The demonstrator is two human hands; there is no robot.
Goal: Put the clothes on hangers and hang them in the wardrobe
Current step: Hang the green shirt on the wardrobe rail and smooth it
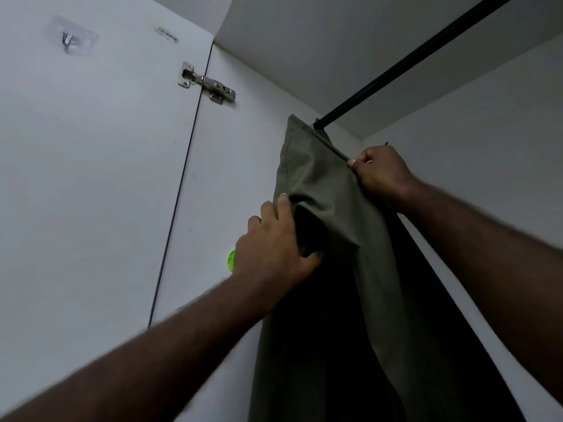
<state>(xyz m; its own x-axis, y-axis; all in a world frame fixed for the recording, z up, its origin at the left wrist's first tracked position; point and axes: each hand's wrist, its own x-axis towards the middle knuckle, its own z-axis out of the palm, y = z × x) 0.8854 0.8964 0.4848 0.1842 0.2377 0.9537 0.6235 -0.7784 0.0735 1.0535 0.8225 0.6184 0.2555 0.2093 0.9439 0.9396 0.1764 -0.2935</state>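
An olive-green garment [344, 269] hangs inside the white wardrobe, its top just below the left end of the black rail [405, 65]. My left hand [274, 248] grips a fold on the garment's left edge, thumb underneath and fingers over the cloth. At the upper right, my right hand [384, 175] pinches the garment's top edge, near the rail. The hanger is hidden by the cloth and my right hand.
The open wardrobe door [91, 178] stands at the left with a metal hinge [207, 83] and a clear stick-on hook [71, 36]. A small green object [232, 260] sits on the wardrobe's side wall behind my left hand. The wardrobe's back wall [487, 132] lies to the right.
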